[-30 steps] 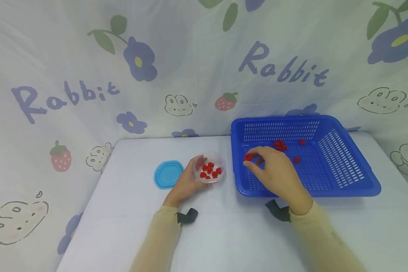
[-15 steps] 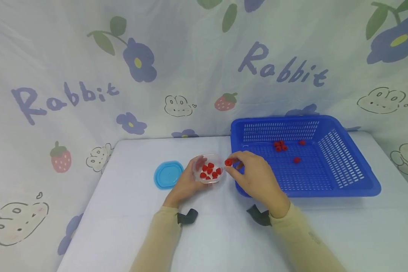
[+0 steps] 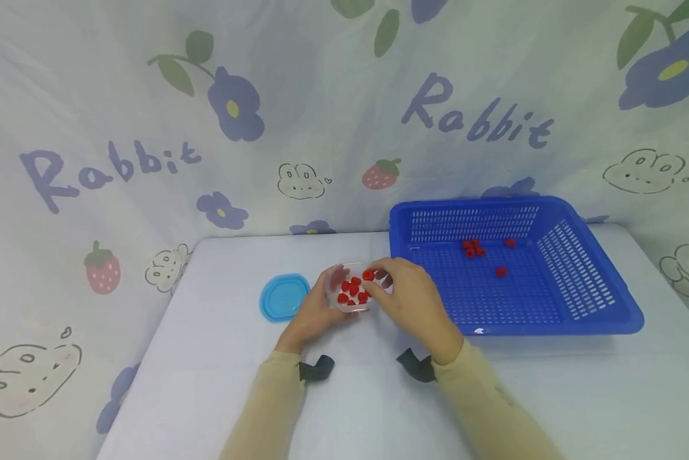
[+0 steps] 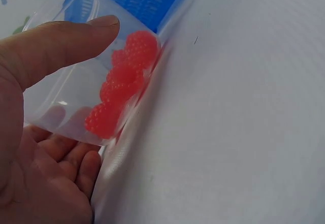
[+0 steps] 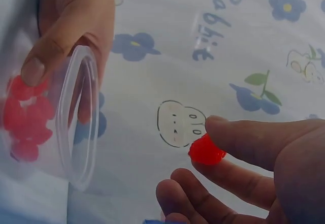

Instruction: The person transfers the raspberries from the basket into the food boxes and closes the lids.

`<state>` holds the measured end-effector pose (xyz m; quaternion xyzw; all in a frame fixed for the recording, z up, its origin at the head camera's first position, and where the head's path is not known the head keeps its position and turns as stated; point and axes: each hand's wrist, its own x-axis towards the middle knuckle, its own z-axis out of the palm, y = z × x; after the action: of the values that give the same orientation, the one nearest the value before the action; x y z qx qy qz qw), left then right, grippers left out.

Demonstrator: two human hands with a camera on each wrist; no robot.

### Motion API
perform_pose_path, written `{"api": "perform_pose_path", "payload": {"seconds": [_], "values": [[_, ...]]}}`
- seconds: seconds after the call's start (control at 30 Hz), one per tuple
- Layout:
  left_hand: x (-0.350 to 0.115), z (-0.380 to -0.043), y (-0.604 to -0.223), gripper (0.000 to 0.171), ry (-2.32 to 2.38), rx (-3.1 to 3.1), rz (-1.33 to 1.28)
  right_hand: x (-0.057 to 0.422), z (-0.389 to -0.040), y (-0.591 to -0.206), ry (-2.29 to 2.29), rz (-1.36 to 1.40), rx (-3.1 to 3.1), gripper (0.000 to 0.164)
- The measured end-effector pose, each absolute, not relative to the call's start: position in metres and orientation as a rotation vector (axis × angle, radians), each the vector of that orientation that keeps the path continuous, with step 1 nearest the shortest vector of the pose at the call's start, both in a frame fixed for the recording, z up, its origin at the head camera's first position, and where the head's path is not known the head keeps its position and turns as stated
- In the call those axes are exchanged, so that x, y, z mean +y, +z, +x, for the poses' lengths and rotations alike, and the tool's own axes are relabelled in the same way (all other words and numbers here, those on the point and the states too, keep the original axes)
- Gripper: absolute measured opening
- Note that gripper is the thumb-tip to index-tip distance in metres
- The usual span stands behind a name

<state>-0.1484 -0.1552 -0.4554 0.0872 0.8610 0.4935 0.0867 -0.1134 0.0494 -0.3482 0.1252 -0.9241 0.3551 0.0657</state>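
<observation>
A clear plastic container (image 3: 344, 306) with several raspberries (image 4: 119, 84) at its bottom stands on the white table. My left hand (image 3: 314, 313) grips it round the side, the thumb (image 4: 76, 41) across the near wall and the fingers behind. Between thumb and index finger of my right hand (image 3: 410, 300) is one raspberry (image 5: 207, 150), pinched. In the head view this raspberry appears over the right part of the container's opening. The right wrist view shows it apart from the container's rim (image 5: 81, 117).
A blue plastic basket (image 3: 522, 322) stands at the right, with several raspberries (image 3: 473, 248) on its floor. The light blue lid (image 3: 285, 298) lies left of the container. A printed curtain (image 3: 344, 115) hangs behind the table (image 3: 355, 409).
My right hand has moved left with the raspberry, from above the basket to the container's opening. My left hand and the container have stayed in place.
</observation>
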Motion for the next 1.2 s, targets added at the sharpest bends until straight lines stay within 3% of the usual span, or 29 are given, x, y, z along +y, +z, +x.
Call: {"api": "perform_pose_path", "payload": {"seconds": [0.6, 1.2], "values": [[-0.157, -0.149, -0.459, 0.090, 1.427, 2.614, 0.289, 0.012, -0.119, -0.363, 0.890, 0.383, -2.754, 0.028], [-0.156, -0.151, -0.452, 0.082, 1.432, 2.630, 0.368, -0.011, -0.128, -0.402, 0.899, 0.389, -2.670, 0.025]]}}
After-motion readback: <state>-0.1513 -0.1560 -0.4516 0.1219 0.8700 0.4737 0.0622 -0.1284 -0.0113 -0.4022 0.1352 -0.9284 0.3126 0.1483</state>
